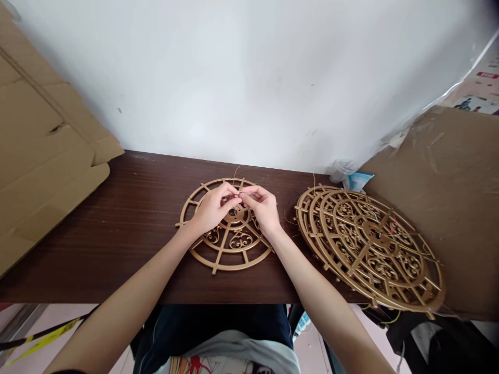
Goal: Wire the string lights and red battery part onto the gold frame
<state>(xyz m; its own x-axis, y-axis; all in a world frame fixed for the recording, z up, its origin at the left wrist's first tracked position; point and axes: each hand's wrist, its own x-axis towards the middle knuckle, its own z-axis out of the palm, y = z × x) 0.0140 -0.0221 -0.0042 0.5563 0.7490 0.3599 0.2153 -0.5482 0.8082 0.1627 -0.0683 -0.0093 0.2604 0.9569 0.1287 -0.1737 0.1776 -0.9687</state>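
A round gold openwork frame (228, 268) with spokes and scroll patterns lies flat on the dark brown table. Above its hub my left hand (212, 208) and my right hand (263, 209) meet, fingertips almost touching. My left thumb and fingers are closed around a small red piece (234, 197), whose kind is too small to tell. The fingers of my right hand are pinched together beside it; what they hold is hidden. A thin yellow wire (235, 175) rises from behind the fingers toward the wall.
At the right, several matching gold frames (384, 265) are stacked, with yellow and red wires on them. Behind stand a clear plastic cup (341, 170) and a blue-white packet (357, 181). Cardboard (42, 140) leans at the left; a brown panel (456, 208) borders the right.
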